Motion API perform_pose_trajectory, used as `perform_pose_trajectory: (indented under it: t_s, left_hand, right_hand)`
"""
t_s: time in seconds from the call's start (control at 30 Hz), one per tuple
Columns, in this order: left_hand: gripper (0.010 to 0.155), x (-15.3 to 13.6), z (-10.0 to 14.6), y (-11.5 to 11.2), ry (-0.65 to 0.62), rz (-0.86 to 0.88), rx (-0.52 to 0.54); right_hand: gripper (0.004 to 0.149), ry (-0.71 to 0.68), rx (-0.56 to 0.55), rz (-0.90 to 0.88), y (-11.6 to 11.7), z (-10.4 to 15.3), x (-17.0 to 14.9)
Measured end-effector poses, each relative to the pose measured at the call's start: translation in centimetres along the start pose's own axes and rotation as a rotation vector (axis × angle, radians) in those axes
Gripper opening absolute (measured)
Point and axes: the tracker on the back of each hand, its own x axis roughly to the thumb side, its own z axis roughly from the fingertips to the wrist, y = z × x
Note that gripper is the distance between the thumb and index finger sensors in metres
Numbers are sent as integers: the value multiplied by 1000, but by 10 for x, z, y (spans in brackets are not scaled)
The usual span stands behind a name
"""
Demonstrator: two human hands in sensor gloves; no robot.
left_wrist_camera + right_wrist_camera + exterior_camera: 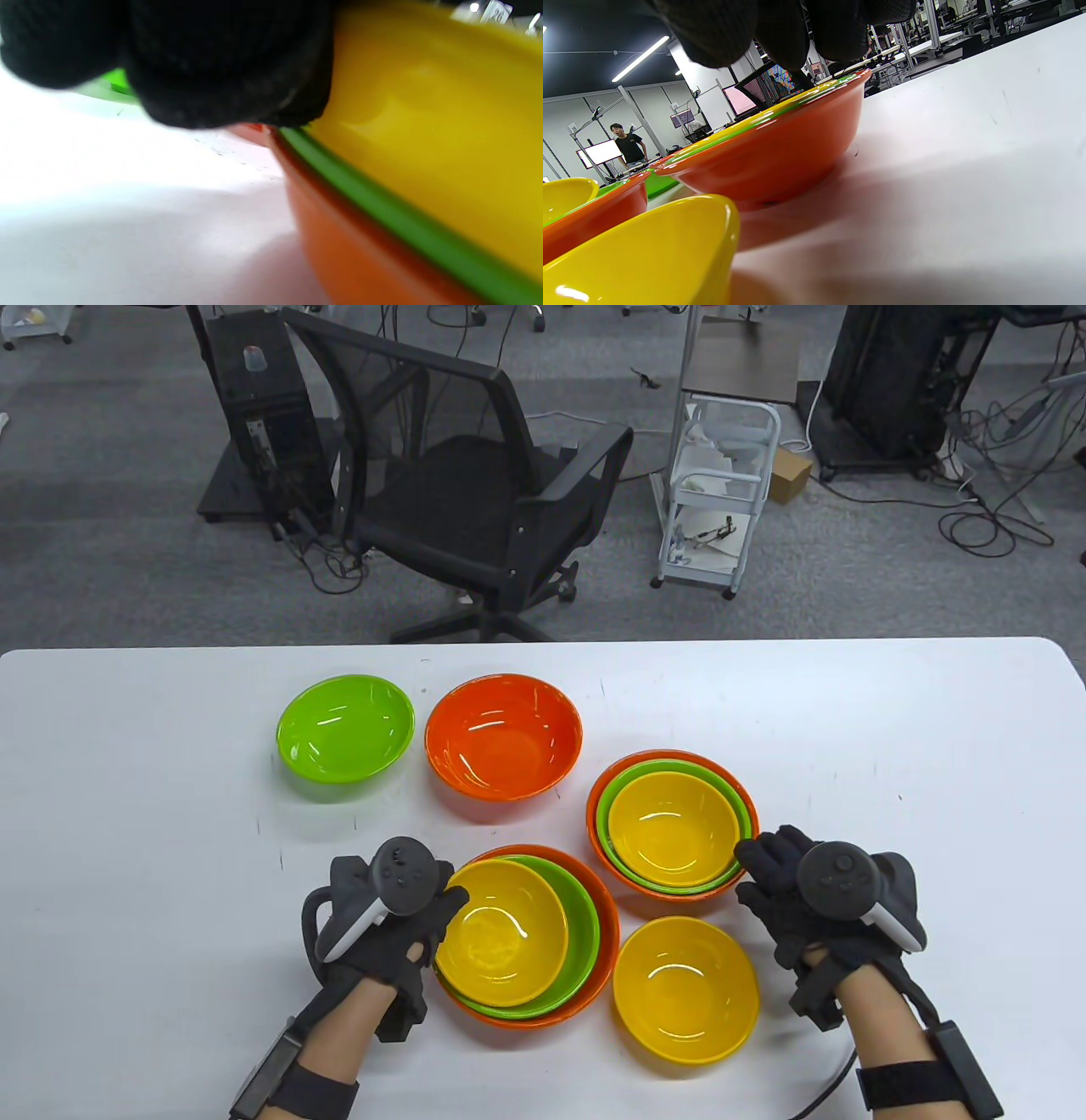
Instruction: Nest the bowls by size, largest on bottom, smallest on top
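Note:
Two nested stacks stand on the white table [127,814]. The near stack [594,950] is orange, green, then a yellow bowl [501,933] that sits shifted to the left. My left hand [445,899] grips that yellow bowl's left rim, thumb over the edge; the left wrist view shows the glove fingers [229,63] on the yellow rim [424,106]. The far right stack [674,823] is orange, green, yellow. My right hand [751,857] touches its right rim with stretched fingers [780,29]. A single yellow bowl [685,988] stands at the front.
A loose green bowl [345,738] and a loose orange bowl [503,735] stand side by side at the back of the table. An office chair [475,492] and a white cart [721,492] stand beyond the far edge.

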Motion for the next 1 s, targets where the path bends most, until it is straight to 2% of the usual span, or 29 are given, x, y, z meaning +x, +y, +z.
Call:
perform_pose_trajectory:
  t_s: [0.3,0.73,1.0]
  left_hand:
    - [54,6,-3,-7,28,-140,-2]
    - [63,2,-8,-17,43,-130,-67]
    - [66,-10,-21,-1,81,-110,-15]
  right_hand:
    - [59,5,2,-1,0,0,0]
    - [59,8,1,-6,-2,0,-1]
    - [59,12,-12,-19,-5,1,-2]
